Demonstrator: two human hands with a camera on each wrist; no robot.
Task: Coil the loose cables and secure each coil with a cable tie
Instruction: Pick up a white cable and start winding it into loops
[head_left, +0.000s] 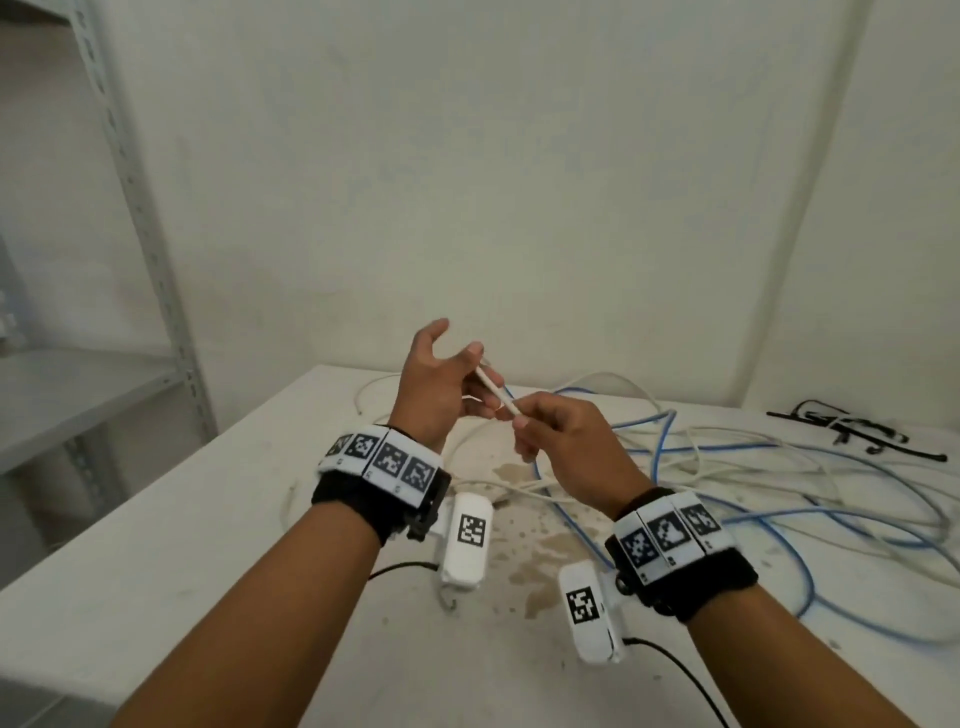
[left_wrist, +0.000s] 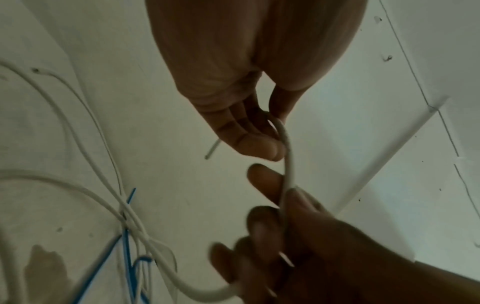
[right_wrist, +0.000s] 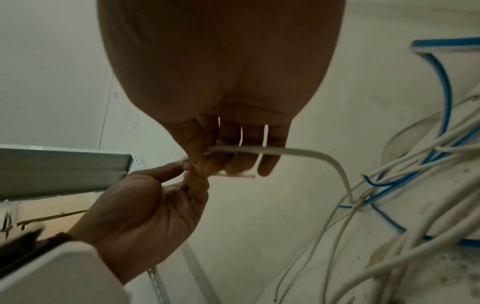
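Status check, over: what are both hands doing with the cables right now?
Left hand and right hand both pinch one white cable above the table. No coil yet. Blue cables lie tangled with it; black cable ties untouched.

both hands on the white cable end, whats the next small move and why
Probably draw the first loop: the left hand and right hand pinch the white cable near its end, while the rest lies uncoiled, tangled with the blue cable on the table.

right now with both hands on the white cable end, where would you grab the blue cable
Take the blue cable at its raised loop near the table's back edge, coming from above with the right hand. That arch seems to stand clear of the white cables; elsewhere it lies tangled among them.
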